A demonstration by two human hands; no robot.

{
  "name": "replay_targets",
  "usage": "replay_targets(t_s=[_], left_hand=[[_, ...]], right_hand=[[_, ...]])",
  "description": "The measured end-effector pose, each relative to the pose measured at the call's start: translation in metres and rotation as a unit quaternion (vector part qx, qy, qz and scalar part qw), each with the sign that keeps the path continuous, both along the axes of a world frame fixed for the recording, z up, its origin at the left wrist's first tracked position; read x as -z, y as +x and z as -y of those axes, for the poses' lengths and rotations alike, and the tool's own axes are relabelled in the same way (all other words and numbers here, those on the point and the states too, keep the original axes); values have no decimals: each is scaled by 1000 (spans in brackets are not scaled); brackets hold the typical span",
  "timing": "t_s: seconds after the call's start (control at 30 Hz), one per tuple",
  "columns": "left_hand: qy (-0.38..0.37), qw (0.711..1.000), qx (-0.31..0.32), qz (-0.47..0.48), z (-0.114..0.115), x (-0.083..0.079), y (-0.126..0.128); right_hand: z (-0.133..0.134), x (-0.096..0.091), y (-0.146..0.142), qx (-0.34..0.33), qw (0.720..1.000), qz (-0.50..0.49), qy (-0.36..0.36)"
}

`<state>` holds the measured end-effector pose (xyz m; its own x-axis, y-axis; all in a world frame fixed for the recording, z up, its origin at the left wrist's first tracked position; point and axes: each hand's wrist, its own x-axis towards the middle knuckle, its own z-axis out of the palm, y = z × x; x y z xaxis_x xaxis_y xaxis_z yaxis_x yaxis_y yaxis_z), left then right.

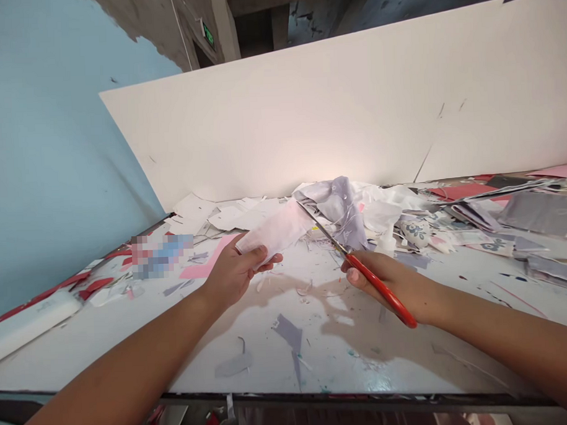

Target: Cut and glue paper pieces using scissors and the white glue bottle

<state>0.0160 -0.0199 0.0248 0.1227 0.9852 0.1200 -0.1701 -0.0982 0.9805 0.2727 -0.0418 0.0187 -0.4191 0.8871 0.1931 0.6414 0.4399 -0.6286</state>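
Note:
My left hand (236, 273) pinches a piece of white fabric (277, 231) and holds it up over the white table (130, 342). My right hand (397, 283) grips red-handled scissors (360, 269). Their blades point up and left and meet the right edge of the fabric. Both hands hover just above the tabletop near its middle.
A heap of grey and white fabric scraps (343, 207) lies behind the scissors. Paper and cloth offcuts spread across the back and right of the table. A pink sheet (206, 262) lies at the left. A tall white board (335, 105) stands behind the table. Small grey scraps dot the front.

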Motion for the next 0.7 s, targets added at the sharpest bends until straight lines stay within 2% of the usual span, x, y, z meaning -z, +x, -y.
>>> replay_targets(t_s=[0.1,0.27,0.5,0.7], left_hand=[[-3,1000,-20,5,-1,0,0],[-1,999,-37,18,-3,2,-2],[13,1000,-17,-3,0,1,-1],[12,1000,-11,-3,0,0,0]], right_hand=[[-2,1,2,-14,999,19,-43],[-3,2,4,35,997,38,-57],[1,-10,0,98,991,43,-84],[2,-11,-2,63,990,-31,-124]])
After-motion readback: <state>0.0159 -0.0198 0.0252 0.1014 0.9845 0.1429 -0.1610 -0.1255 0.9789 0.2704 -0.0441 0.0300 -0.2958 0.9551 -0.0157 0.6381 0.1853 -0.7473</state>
